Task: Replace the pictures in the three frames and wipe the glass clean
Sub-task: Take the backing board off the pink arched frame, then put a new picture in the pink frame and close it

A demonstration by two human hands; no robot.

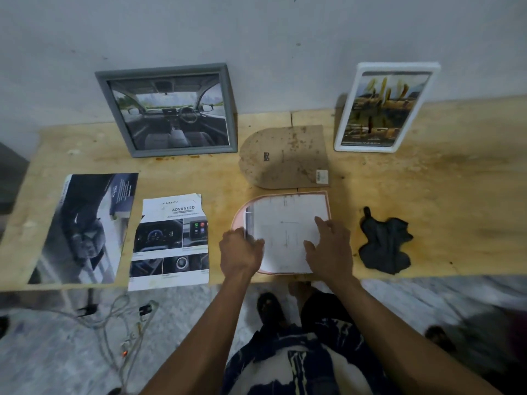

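left hand (pixel 241 252) pinches sheet (pixel 285 232) | right hand (pixel 328 246) flat on it | cloth (pixel 385 246) beside

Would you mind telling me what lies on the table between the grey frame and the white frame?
In the head view, the brown arched backing board lies flat between the grey frame and the white frame, slightly nearer the person than both.

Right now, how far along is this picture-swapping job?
Partway, it seems. The grey frame and white frame stand closed against the wall. The pink frame lies open, its backboard off, both hands on the sheet in it. The cloth lies aside, so wiping here looks undone.
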